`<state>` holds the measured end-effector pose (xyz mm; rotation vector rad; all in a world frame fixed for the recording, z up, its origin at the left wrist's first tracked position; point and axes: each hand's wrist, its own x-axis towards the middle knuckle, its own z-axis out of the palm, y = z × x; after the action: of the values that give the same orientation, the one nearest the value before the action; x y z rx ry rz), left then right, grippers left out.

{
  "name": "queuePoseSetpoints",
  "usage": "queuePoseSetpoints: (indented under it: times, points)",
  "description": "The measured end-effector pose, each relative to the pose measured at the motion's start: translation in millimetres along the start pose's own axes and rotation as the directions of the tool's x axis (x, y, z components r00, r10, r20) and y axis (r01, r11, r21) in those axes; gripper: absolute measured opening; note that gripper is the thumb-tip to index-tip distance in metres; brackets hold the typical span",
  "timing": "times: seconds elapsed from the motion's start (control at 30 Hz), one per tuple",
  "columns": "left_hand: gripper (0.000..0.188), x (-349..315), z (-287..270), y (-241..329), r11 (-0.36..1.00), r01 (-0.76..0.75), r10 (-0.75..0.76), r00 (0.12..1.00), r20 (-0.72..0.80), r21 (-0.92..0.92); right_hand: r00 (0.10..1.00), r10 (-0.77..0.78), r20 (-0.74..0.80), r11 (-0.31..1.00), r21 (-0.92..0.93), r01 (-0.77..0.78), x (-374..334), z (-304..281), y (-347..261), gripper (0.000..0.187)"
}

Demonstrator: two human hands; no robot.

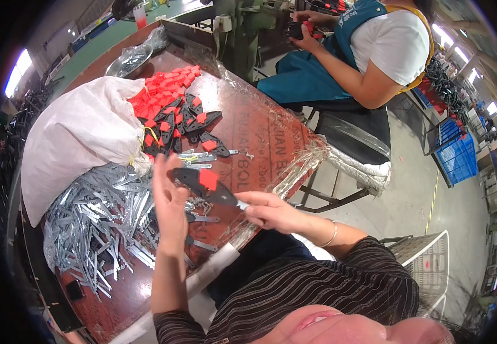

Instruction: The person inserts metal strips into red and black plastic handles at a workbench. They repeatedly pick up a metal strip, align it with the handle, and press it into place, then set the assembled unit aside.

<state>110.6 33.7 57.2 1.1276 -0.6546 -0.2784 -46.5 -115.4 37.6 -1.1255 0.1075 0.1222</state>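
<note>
My right hand (271, 211) pinches a thin metal strip at the near end of a black plastic handle (222, 195) with a red piece on it, held above the table. My left hand (171, 192) is upright at the handle's other end, fingers stretched out. Whether it touches the handle, I cannot tell. Left of it spreads a big heap of toothed metal strips (108, 209). Beyond my hands lie several black handles (194, 120) with red pieces, beside a pile of loose red pieces (165, 92).
A white woven sack (79, 135) lies on the left of the reddish board table (254, 132). A metal bowl (129, 60) stands at its far end. Across from me a co-worker (369, 51) sits with something in hand. A blue crate (456, 150) stands right.
</note>
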Motion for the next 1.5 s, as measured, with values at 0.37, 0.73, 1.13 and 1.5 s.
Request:
queuePoseSetpoints:
  times: [0.37,0.73,1.13,1.5]
  points:
    - [0.06,-12,-17,-19,0.276,0.366,-0.575,0.804,0.152,-0.889,0.994,-0.011,-0.108,0.992,-0.13,-0.003,18,41,43,0.036]
    - [0.063,-10,-24,-30,0.635,0.186,-0.553,0.787,-0.273,-0.749,0.985,-0.109,-0.131,0.969,-0.236,0.076,20,37,63,0.02]
    - [0.054,-26,-41,-34,0.645,0.206,-0.514,0.829,-0.218,-0.736,0.995,0.031,-0.094,0.937,-0.345,-0.062,51,48,44,0.024]
    - [0.048,-17,-82,-27,0.785,0.009,-0.406,0.762,-0.504,-0.619,0.995,0.096,0.026,0.827,-0.558,-0.066,84,33,26,0.017]
